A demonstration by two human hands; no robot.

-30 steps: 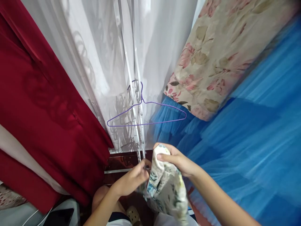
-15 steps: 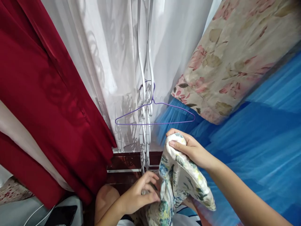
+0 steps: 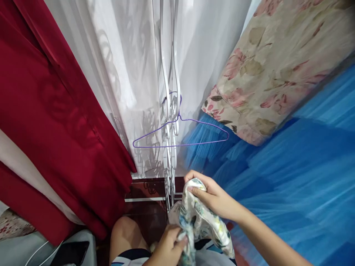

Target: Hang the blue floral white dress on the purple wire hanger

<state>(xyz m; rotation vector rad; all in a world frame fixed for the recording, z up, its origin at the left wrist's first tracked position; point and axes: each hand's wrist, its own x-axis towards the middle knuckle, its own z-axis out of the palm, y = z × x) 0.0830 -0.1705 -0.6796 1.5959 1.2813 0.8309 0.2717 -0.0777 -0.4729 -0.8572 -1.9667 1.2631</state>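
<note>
Two hands on the floral cloth (image 3: 216,229), head view. Right hand (image 3: 215,197): fingers closed over its folded top, sitting lower than half a second ago. Left hand (image 3: 168,244): fingers half-spread at the cloth's edge then, now drawn in and pinching a bunched fold below. Meaning, as I judge it: cloth gripped at two places instead of one, so I can work the folds between. Loose corner hangs to my right. Purple hanger (image 3: 188,144) hangs bare on the white metal rack (image 3: 164,70), above the cloth and apart from it.
</note>
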